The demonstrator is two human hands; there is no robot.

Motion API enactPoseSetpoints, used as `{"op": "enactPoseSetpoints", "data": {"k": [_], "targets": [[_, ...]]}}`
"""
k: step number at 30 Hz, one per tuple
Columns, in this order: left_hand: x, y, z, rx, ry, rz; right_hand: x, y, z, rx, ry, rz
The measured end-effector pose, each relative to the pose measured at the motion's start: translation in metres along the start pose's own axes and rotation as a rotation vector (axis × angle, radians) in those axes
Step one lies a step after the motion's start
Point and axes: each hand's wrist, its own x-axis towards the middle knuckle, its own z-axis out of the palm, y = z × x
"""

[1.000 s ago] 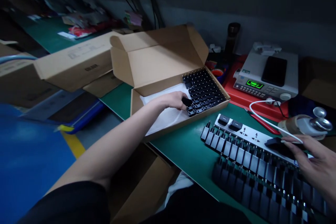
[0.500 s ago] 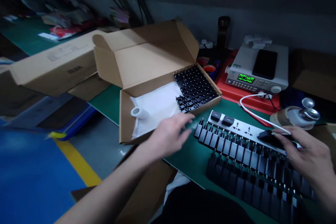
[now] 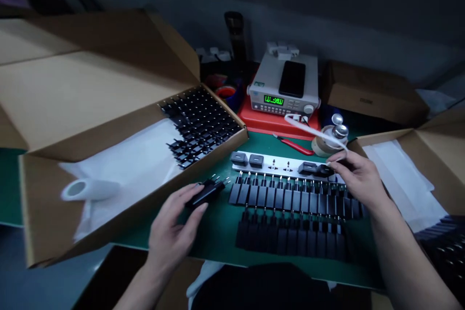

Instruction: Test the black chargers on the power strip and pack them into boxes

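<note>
My left hand (image 3: 174,225) grips a black plug adapter (image 3: 209,191) just left of two rows of black adapters (image 3: 290,213) lying on the green bench. My right hand (image 3: 358,177) pinches a black adapter (image 3: 322,170) plugged into the right end of the white power strip (image 3: 279,164), with a white cable (image 3: 312,130) running from it. An open cardboard box (image 3: 47,203) at left holds packed black adapters (image 3: 199,123) on white sheet, plus a white roll (image 3: 85,189).
A tester (image 3: 283,89) with a green display and a phone on top sits on a red base behind the strip. Red cutters (image 3: 294,145) and tape rolls (image 3: 325,143) lie nearby. A second open box (image 3: 417,174) stands at right, another carton (image 3: 370,92) behind.
My left hand left the box at left and now holds an adapter beside the rows. The view swung right and closer; my right hand stayed at the strip's plugged adapter.
</note>
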Motion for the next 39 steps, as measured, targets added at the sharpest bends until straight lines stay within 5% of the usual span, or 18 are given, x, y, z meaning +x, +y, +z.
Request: {"op": "enactPoseSetpoints", "data": {"k": [4,9,13,16,29,39], "targets": [[0.04,0.048,-0.006,0.042,-0.107,0.286,-0.002,-0.003,-0.001,-0.148,-0.04,-0.127],[0.104,0.111,0.036,0.3,-0.406,0.698,-0.003,-0.007,0.001,-0.266,-0.037,-0.211],[0.141,0.149,0.066,0.494,-0.731,0.79,-0.004,-0.005,0.003,-0.265,-0.015,-0.231],[0.156,0.165,0.077,0.511,-0.814,0.816,-0.005,-0.004,0.004,-0.252,-0.007,-0.24],[0.15,0.12,0.07,0.46,-0.769,0.727,-0.005,-0.003,0.005,-0.199,0.014,-0.237],[0.126,0.145,0.126,0.262,-0.528,0.731,-0.007,-0.002,0.005,-0.202,0.011,-0.241]]}}
